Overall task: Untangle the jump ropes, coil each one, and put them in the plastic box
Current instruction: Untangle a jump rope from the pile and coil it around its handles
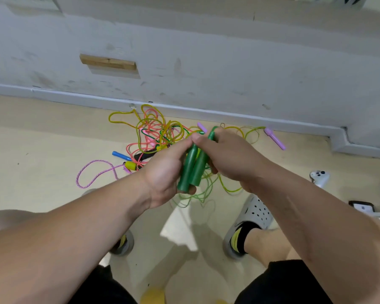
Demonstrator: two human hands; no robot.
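Note:
Two green jump-rope handles (193, 165) lie side by side between my hands, above the floor. My left hand (167, 174) grips their lower part from the left. My right hand (228, 156) holds their upper part, thumb on top. The green rope (198, 194) hangs below in loose loops. Behind them on the floor lies a tangle of yellow and pink ropes (156, 130), with purple handles (274, 138), a blue handle (121, 155), a yellow handle (130, 165) and a pink braided rope (92, 172). The plastic box is not in view.
A white wall with a grey baseboard (228, 116) runs behind the tangle. A wooden block (108, 62) juts from the wall. My feet in grey clogs (250, 218) stand on the beige floor. A white game controller (319, 177) and a dark phone-like object (361, 206) lie at the right.

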